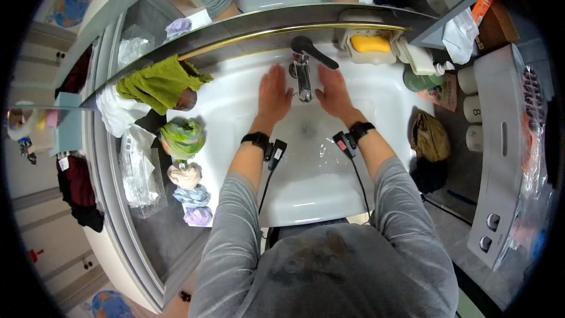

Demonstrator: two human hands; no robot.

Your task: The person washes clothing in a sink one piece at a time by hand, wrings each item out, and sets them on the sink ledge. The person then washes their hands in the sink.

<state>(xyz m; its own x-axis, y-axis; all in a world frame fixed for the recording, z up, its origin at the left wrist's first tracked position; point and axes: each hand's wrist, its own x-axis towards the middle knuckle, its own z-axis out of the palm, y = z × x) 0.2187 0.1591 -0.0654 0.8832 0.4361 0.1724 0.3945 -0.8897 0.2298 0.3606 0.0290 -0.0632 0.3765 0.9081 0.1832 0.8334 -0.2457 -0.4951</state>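
Observation:
My left hand (274,94) lies flat on the white sink (294,191), left of the faucet (303,76), with its fingers pointing toward the back rim. On the faucet's other side, my right hand (334,94) rests flat too, partly beneath the dark lever (318,57). Both hands are open and hold nothing. Each wrist wears a black strap with a small cabled device. A little shallow water or wet shine shows in the basin.
Yellow soap (369,44) sits in a dish at the back right. A green cloth (156,85) hangs at the left, above several rolled cloths (182,138) on the rim. At the right are a brown cloth (430,135), white cups (472,109) and a grey-white cabinet (500,159).

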